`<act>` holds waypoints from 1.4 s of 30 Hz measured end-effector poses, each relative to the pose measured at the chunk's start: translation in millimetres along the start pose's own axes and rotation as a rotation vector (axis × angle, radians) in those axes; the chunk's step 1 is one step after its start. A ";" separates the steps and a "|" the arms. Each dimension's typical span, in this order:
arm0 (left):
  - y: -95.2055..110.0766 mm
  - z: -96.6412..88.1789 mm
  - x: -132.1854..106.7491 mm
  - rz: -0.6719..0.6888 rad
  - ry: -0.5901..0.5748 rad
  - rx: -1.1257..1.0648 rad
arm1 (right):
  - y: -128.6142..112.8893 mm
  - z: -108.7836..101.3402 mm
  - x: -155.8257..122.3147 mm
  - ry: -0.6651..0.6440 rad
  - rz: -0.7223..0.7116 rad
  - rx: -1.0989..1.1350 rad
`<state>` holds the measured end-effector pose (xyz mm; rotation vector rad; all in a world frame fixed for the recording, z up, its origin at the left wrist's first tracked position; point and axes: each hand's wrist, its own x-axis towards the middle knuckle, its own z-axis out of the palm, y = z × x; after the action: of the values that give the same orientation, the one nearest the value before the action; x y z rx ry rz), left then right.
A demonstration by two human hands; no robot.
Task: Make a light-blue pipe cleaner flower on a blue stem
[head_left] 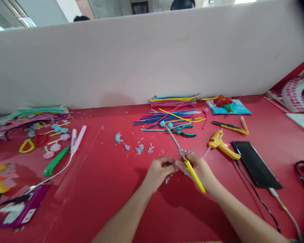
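Note:
My right hand (pixel 196 165) is closed around a pair of scissors (pixel 192 172) with yellow handles, their metal blades pointing away toward the pliers. Close beside it, my left hand (pixel 160 172) pinches something too small to make out, and the fingertips of both hands nearly meet. A small light-blue bit (pixel 166 181) shows just under the left fingers; I cannot tell whether it is held. Blue fuzzy trimmings (pixel 140 149) lie scattered beyond the left hand. Two light-blue pompoms (pixel 162 124) sit past the scissor tips, near teal-handled pliers (pixel 184 130).
Loose pipe cleaners (pixel 164 117) lie along the white partition (pixel 142 60). On the right are a yellow glue gun (pixel 223 145), a black phone (pixel 255 163) and cables. Leftward lie a pink hair straightener (pixel 79 139), a green cutter (pixel 57 161) and a purple power strip (pixel 35 202).

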<state>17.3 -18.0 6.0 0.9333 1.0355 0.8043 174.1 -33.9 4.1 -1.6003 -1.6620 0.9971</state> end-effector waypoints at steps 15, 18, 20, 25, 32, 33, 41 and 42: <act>12.3 -21.9 7.2 0.203 0.268 -0.191 | 1.6 0.3 -9.0 -0.087 -0.029 -0.641; 12.6 -22.8 7.2 0.211 0.265 -0.196 | 2.7 -0.2 -9.2 -0.099 -0.025 -0.655; 12.8 -23.5 7.4 0.216 0.263 -0.196 | 3.1 -0.7 -9.1 -0.101 -0.029 -0.659; 13.6 -24.2 7.8 0.226 0.253 -0.196 | 3.0 -1.5 -8.6 -0.100 -0.036 -0.672; 13.2 -24.8 8.1 0.232 0.236 -0.210 | 4.5 -1.6 -8.7 -0.094 -0.043 -0.684; 13.0 -25.0 8.2 0.232 0.234 -0.213 | 4.9 -1.5 -8.6 -0.093 -0.046 -0.684; 12.4 -26.1 8.7 0.230 0.216 -0.229 | 7.2 -0.6 -7.7 -0.103 -0.037 -0.674; 12.6 -26.1 8.7 0.230 0.214 -0.231 | 7.4 -0.5 -7.9 -0.101 -0.039 -0.669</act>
<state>-6.1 1.0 8.7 0.7883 1.0035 1.2100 179.1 -41.8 -1.3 -1.9319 -2.2402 0.5231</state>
